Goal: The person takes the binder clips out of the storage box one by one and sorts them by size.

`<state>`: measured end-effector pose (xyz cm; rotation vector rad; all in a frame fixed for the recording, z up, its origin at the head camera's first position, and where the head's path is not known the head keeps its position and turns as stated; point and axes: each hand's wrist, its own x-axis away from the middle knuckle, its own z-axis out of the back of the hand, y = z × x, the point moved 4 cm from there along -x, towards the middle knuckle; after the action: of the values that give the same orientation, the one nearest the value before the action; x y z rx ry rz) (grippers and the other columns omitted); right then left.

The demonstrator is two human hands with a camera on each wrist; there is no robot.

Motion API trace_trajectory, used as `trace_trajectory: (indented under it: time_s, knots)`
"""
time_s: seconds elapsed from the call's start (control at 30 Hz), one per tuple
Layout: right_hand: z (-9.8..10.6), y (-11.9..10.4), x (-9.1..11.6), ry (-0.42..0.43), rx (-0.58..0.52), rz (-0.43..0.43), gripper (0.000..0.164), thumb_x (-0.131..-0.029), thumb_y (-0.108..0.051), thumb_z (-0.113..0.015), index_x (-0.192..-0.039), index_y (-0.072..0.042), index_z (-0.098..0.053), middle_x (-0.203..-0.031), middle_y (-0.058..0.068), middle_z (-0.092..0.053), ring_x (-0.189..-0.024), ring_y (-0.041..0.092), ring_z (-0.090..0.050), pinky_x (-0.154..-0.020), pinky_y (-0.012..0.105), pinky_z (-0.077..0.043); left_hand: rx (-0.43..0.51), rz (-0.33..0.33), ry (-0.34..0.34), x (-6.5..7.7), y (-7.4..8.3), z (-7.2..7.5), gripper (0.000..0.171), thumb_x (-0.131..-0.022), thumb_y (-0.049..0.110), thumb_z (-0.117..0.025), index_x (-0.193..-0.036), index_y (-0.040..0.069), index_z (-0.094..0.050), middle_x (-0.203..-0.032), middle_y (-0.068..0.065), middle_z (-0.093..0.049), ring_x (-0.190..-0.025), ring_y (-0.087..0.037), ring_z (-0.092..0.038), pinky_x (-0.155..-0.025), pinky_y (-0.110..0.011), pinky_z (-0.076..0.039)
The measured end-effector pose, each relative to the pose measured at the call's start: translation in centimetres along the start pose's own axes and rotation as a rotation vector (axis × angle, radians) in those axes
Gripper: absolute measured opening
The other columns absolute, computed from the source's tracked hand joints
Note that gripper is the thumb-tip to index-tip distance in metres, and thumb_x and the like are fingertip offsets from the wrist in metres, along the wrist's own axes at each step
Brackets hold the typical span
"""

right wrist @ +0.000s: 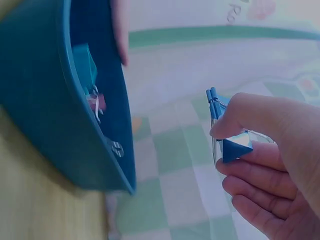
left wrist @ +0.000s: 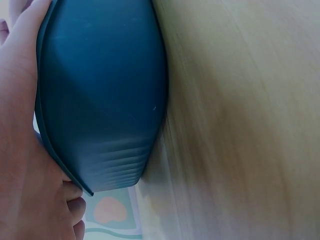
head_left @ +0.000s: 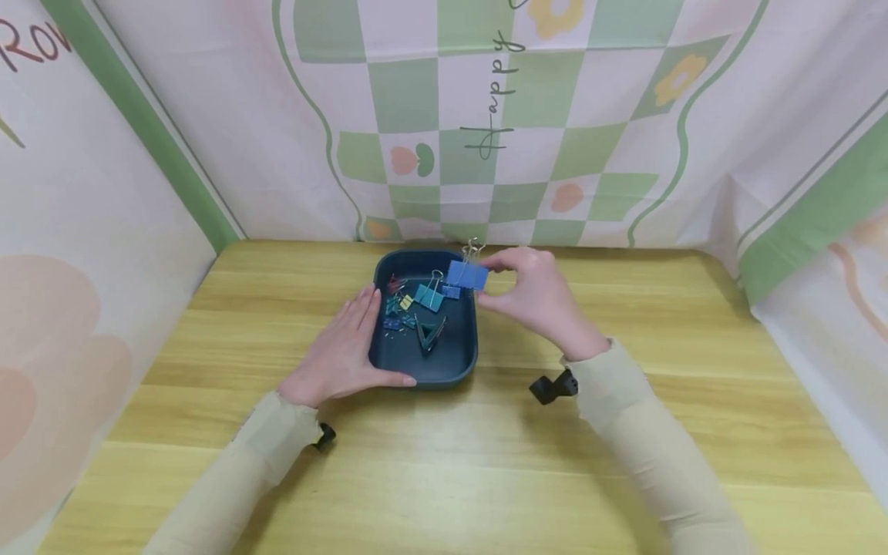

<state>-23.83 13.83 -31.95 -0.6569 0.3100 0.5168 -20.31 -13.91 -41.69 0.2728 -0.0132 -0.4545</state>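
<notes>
My right hand (head_left: 537, 301) pinches a blue binder clip (head_left: 468, 275) between thumb and fingers, over the right rim of a dark blue bin (head_left: 426, 383). In the right wrist view the blue clip (right wrist: 236, 148) shows its wire handles, and the other fingers lie below it. My left hand (head_left: 340, 347) rests along the bin's left side, fingers straight on the rim and thumb across the near edge. Inside the bin lie a teal binder clip (head_left: 428, 297), a dark green clip (head_left: 429, 336) with its handles spread, and several small clips, including a yellow one (head_left: 405, 303).
The bin stands on a wooden table (head_left: 444, 478), close to its back edge. Behind the table hangs a green and white checked cloth (head_left: 465, 92). Printed cloth also hangs at both sides. A black wrist camera (head_left: 553, 387) juts out under my right sleeve.
</notes>
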Motion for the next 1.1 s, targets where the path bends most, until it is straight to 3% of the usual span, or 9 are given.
trace_trajectory:
  time_s: [0.27, 0.43, 0.6, 0.8, 1.1]
  knots:
    - [2.2, 3.9, -0.1, 0.013, 0.002, -0.124, 0.036, -0.078, -0.014, -0.084, -0.112, -0.005, -0.077, -0.109, 0.012, -0.074, -0.104, 0.03, -0.066, -0.091, 0.051, -0.05, -0.003, -0.006, 0.005, 0.0, 0.0, 0.1, 0.147, -0.064, 0.1, -0.049, -0.162, 0.002, -0.001, -0.169, -0.014, 0.001, -0.154, -0.024, -0.001, -0.123, -0.039, -0.009]
    - [2.2, 6.1, -0.1, -0.045, -0.003, -0.191, 0.037, -0.081, -0.013, -0.082, -0.116, -0.003, -0.075, -0.113, 0.016, -0.072, -0.107, 0.033, -0.064, -0.091, 0.053, -0.05, -0.009, 0.008, -0.005, 0.0, 0.0, 0.1, 0.148, -0.063, 0.101, -0.047, -0.162, 0.003, 0.0, -0.169, -0.013, 0.002, -0.154, -0.023, 0.0, -0.123, -0.038, -0.008]
    - [1.0, 9.0, 0.0, -0.117, -0.031, -0.263, 0.039, -0.082, -0.014, -0.083, -0.118, -0.002, -0.074, -0.115, 0.017, -0.071, -0.11, 0.035, -0.061, -0.093, 0.054, -0.049, -0.007, 0.009, -0.01, 0.0, 0.0, 0.1, 0.148, -0.063, 0.101, -0.047, -0.162, 0.002, -0.001, -0.169, -0.014, 0.001, -0.154, -0.024, -0.001, -0.123, -0.04, -0.009]
    - [-1.6, 12.3, 0.1, -0.219, -0.064, -0.29, 0.038, -0.081, -0.012, -0.084, -0.118, -0.005, -0.074, -0.111, 0.011, -0.072, -0.106, 0.031, -0.062, -0.095, 0.05, -0.049, -0.004, 0.019, -0.022, -0.1, -0.1, -0.1, 0.148, -0.062, 0.102, -0.047, -0.162, 0.003, 0.0, -0.169, -0.013, 0.004, -0.154, -0.024, 0.0, -0.123, -0.039, -0.009]
    - [-3.6, 14.2, 0.0, -0.288, -0.079, -0.27, 0.038, -0.081, -0.007, -0.082, -0.118, -0.001, -0.072, -0.11, 0.014, -0.072, -0.099, 0.03, -0.066, -0.09, 0.047, -0.054, 0.001, 0.02, -0.018, -0.1, -0.1, 0.0, 0.148, -0.062, 0.101, -0.048, -0.162, 0.003, -0.001, -0.169, -0.013, 0.003, -0.154, -0.023, 0.0, -0.123, -0.039, -0.009]
